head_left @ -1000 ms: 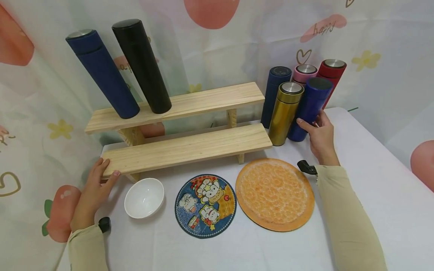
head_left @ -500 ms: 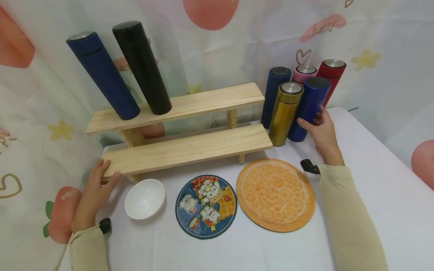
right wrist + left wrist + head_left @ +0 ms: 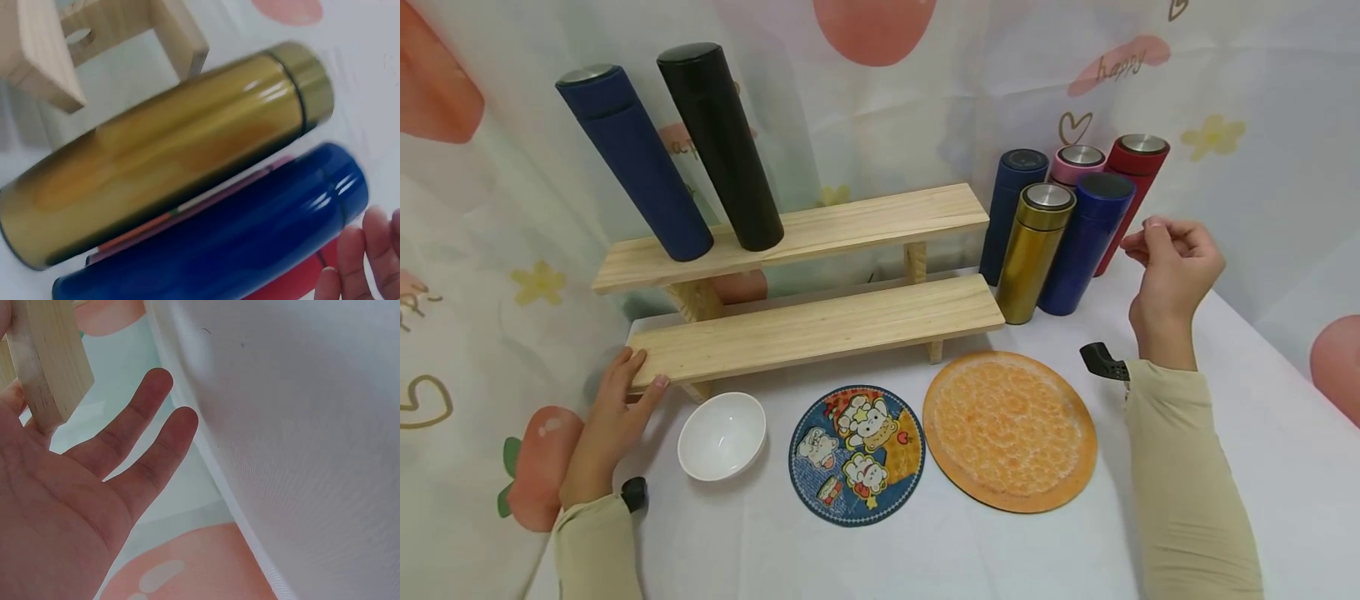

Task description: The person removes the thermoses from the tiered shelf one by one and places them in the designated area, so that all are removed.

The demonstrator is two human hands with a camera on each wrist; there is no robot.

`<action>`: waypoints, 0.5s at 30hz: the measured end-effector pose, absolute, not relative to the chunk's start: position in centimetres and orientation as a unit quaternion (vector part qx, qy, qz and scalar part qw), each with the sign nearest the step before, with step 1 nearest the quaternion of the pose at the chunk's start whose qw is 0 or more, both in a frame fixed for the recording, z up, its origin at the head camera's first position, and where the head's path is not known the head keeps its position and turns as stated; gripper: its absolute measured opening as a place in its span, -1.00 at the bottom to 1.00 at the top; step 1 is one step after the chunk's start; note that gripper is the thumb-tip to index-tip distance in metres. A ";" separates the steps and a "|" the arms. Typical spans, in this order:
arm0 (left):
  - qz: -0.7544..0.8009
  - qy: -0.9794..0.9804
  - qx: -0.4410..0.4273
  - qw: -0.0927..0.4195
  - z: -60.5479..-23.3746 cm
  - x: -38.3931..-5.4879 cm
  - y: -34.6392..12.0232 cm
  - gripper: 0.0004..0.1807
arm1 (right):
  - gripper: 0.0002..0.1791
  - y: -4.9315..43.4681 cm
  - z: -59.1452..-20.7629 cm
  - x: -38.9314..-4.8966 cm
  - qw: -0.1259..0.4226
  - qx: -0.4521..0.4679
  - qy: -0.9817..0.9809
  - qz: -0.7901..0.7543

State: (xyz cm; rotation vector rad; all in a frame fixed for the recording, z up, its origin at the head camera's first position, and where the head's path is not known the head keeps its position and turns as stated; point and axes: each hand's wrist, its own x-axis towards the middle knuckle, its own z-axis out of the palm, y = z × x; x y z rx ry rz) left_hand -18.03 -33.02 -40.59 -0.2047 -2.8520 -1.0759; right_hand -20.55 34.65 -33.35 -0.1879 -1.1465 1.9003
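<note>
Beside the glossy blue flask [image 3: 1082,247], slick-looking, best held mid-body, our right hand [image 3: 1176,271] curled empty; our left hand [image 3: 607,425] gripped the wooden shelf [image 3: 812,325].

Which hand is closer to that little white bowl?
The left hand: it holds the left end of the lower shelf, just left of the white bowl. The right hand is much farther off, right of the gold bottle.

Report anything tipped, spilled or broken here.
Nothing stands out. On the wooden stand, the black flask and navy flask stand upright; so does the blue flask beside the gold flask. The white bowl sits upright; no spill or damage shows.
</note>
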 end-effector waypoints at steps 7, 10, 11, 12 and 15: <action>-0.347 -0.934 -0.068 0.043 -40.6 -18.2 -33.2 -0.17 | -0.70 32.4 -31.4 -19.9 0.452 -0.012 -0.461 0.763; -0.344 -0.936 -0.065 0.040 -40.6 -18.2 -33.2 -0.16 | -0.69 31.0 -30.8 -19.6 0.436 0.022 -0.497 0.750; -0.342 -0.937 -0.064 0.040 -40.6 -18.1 -33.2 -0.16 | -0.71 30.6 -30.6 -19.5 0.428 0.033 -0.515 0.742; -0.341 -0.937 -0.063 0.038 -40.5 -18.1 -33.1 -0.16 | -0.73 30.1 -30.5 -19.4 0.420 0.043 -0.533 0.734; -0.341 -0.937 -0.060 0.036 -40.5 -18.1 -33.0 -0.15 | -0.71 28.9 -30.3 -19.0 0.389 0.066 -0.590 0.705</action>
